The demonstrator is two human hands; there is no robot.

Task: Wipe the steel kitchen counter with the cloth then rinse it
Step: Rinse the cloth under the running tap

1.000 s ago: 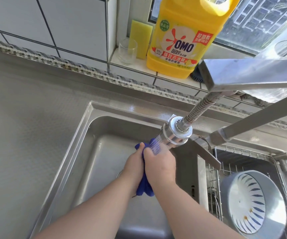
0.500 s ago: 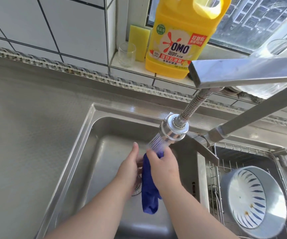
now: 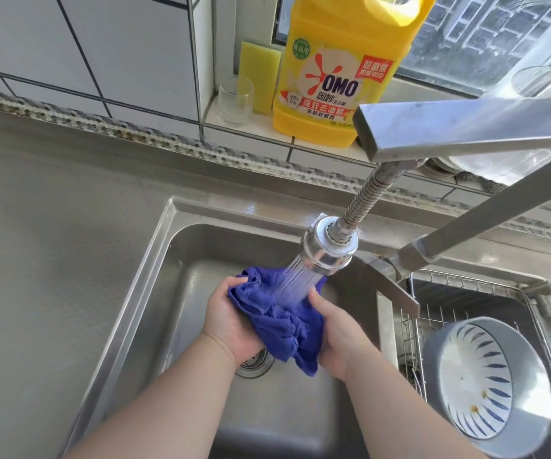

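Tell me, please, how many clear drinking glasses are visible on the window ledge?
1: a clear glass stands on the tiled ledge, just left of the sponge. Others may be hidden behind the faucet arm.

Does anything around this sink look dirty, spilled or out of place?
Little stands out. The bowl in the drying rack lies tipped on its side and has small brown specks inside. Dark grime spots the speckled strip behind the counter.
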